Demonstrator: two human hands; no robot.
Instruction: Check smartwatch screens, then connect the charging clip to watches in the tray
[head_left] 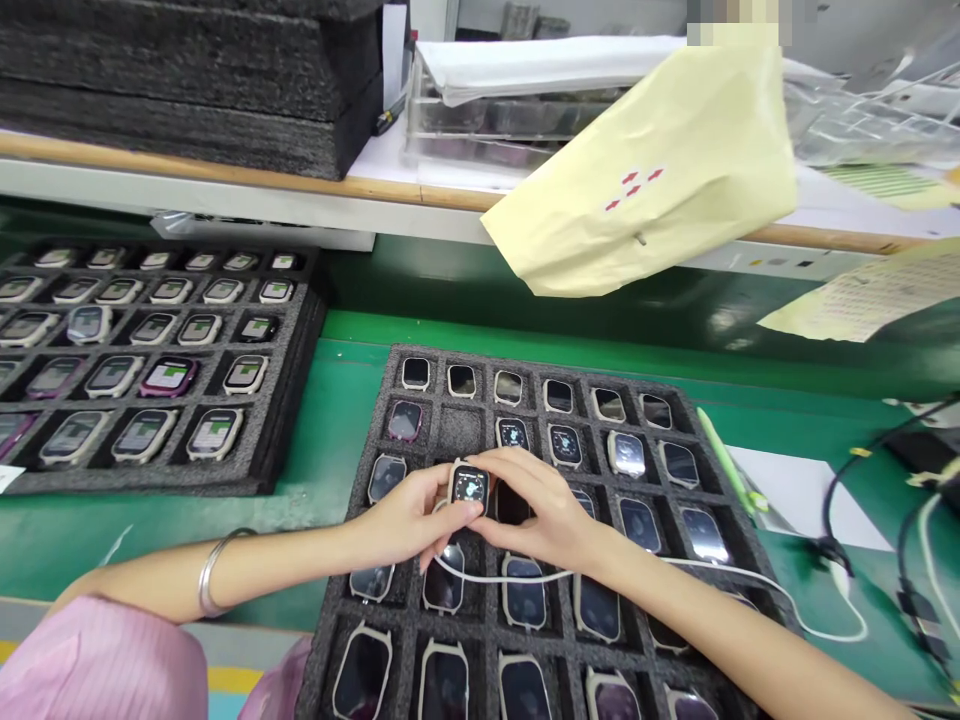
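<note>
A smartwatch case (470,487) without a strap, its screen lit with a dark watch face, is held up between both of my hands. My left hand (411,512) grips it from the left, thumb across its lower edge. My right hand (546,505) pinches it from the right side. Below them lies a dark foam tray (459,432) with rows of square pockets, most holding similar watch cases; one pocket in the second row is vacant. A thin white cable (750,572) runs from under my hands across the tray to the right; its end is hidden behind my fingers.
At the left stands a second foam tray (289,400) with many watch cases. Black cables (831,550), a green pen-like stick (724,455) and a white sheet (810,500) lie right. Behind, a shelf holds black foam blocks (172,90); a yellow paper (660,180) hangs over its edge.
</note>
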